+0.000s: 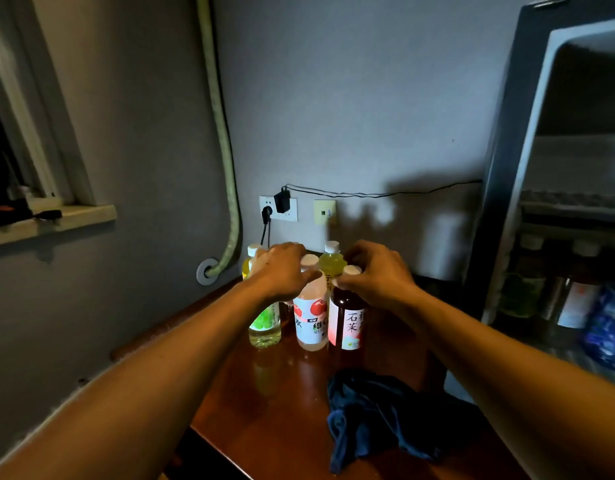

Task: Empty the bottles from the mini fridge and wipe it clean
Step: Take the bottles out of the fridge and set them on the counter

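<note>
Several drink bottles stand together on the brown wooden table (285,403). My left hand (282,270) grips the neck of the pale apple-label bottle (311,320). My right hand (375,275) grips the neck of the dark red bottle (346,323). A green grape-label bottle (264,327) stands left of them, partly hidden by my left wrist. Two yellow bottles (331,263) stand behind. The mini fridge (507,202) stands open at the right, with more bottles (576,303) on its lower shelf. A dark blue cloth (372,414) lies crumpled on the table in front.
A wall socket (278,209) with plugs and a black cable sits behind the bottles. A green hose (226,161) runs down the wall to a ring fitting. A window sill (56,223) juts out at the left. The table's front edge lies near the cloth.
</note>
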A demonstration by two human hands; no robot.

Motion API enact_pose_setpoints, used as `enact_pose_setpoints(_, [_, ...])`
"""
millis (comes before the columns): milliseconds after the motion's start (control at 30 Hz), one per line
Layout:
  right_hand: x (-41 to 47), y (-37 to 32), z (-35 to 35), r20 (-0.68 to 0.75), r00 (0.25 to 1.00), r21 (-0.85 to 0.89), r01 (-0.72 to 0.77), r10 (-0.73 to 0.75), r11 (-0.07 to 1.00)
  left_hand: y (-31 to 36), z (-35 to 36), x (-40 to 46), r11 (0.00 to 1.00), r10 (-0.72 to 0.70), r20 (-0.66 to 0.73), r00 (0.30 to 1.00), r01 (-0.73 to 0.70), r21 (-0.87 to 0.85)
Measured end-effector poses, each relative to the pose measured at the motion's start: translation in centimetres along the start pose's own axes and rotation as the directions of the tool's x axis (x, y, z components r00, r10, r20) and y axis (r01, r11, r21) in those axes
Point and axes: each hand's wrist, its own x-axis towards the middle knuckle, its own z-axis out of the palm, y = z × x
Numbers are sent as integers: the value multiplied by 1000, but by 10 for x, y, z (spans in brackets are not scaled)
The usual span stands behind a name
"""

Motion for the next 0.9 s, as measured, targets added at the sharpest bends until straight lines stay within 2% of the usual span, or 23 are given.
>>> enact_pose_setpoints(167, [11,6,21,-27,999,21,-42,43,999,-6,6,17,996,-5,41,999,1,88])
enact_pose_setpoints(300, [19,7,32,-84,996,8,-33,33,999,-10,7,22,997,45,57,997,-48,59])
enact_pose_setpoints(467, [23,8,38,-59,998,68,5,-1,998,-19,1,27,996,61,54,997,-57,-61])
enact_pose_setpoints(633, [27,11,40,-69,998,134,13,-4,991,-26,0,25,988,93,27,995,-88,-129])
enact_pose_setpoints(767, [29,12,41,-56,998,122,18,-12,992,-31,3,28,980,50,-40,998,-57,-193])
enact_pose_setpoints(900, [31,12,43,-66,998,103,23,-16,994,-29,7,30,985,50,-110,993,-67,-162])
